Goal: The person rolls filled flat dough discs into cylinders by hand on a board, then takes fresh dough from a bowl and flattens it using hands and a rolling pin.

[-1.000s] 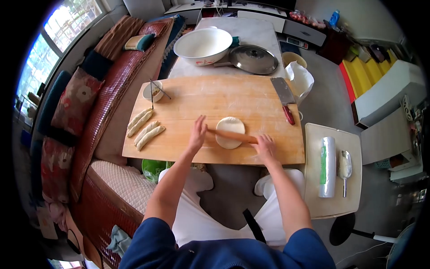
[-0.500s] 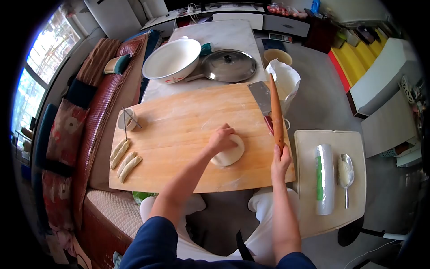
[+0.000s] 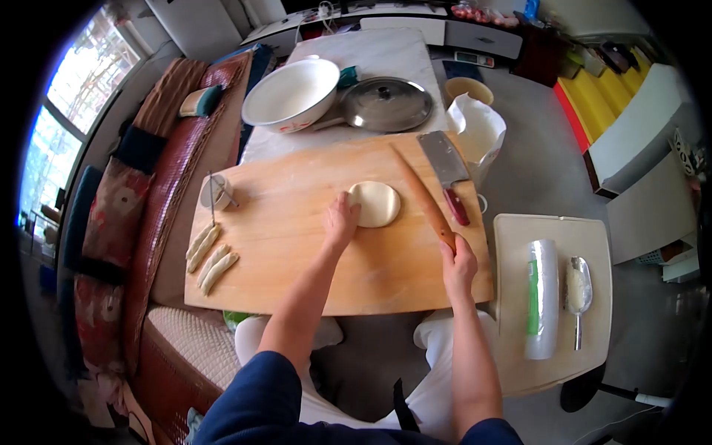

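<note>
A round, flattened piece of dough (image 3: 377,205) lies on the wooden board (image 3: 297,274). My left hand (image 3: 342,217) is at its left edge, with the fingertips gripping the rim. In my right hand (image 3: 460,268) is the near end of a tapered wooden rolling pin (image 3: 424,196), whose far end points away and to the left over the board. Right of the pin lies a cleaver (image 3: 445,161) with a red handle. Several twisted dough strips (image 3: 216,268) rest at the board's left side, by a small cup (image 3: 216,193) with thin sticks in it.
Behind the board stand a large white basin (image 3: 291,96) and a metal lid (image 3: 386,104). An open white bag (image 3: 476,132) is beyond the right corner. On a stool (image 3: 512,297) at right are a plastic film roll (image 3: 542,300) and a scoop (image 3: 578,289) with flour. A sofa (image 3: 159,222) runs along the left.
The dough has shifted away from me, and my left hand has gone from over it to its left edge. The rolling pin has swung down leftward from its raised position.
</note>
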